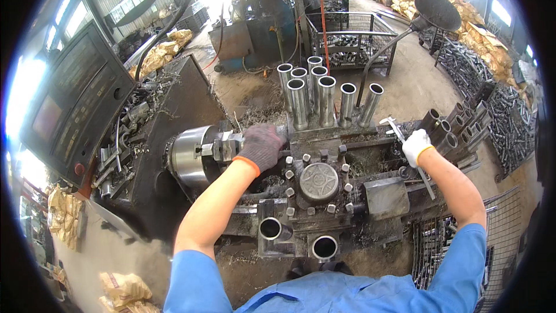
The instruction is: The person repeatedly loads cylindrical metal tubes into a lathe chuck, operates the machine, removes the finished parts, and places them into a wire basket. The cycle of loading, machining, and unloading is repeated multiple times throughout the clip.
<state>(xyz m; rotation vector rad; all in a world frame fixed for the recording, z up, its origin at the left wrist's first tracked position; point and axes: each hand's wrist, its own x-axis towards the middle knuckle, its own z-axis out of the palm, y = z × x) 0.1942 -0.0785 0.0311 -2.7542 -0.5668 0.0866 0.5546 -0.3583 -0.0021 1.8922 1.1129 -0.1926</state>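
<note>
My left hand [262,145], in a dark grey glove with an orange cuff, is closed just right of the jaws of a lathe chuck [190,153]. The glove covers whatever its fingers wrap round. Over on the right, my right hand [416,146], in a white glove with a yellow cuff, grips a caliper [427,183]. The jaws of the caliper stick out above the hand, and its beam runs down below it. Between my hands sits a tool post [318,182] with a round cap and several square-headed bolts. Several shiny tubes [326,101] stand upright behind it.
Two tube-like holders [324,247] face me at the front of the tool post. Darker tubes [450,127] are stacked at the right. A control panel [72,110] stands left, near metal scraps. A lamp [437,11], a wire cage [353,40] and sacks lie farther off.
</note>
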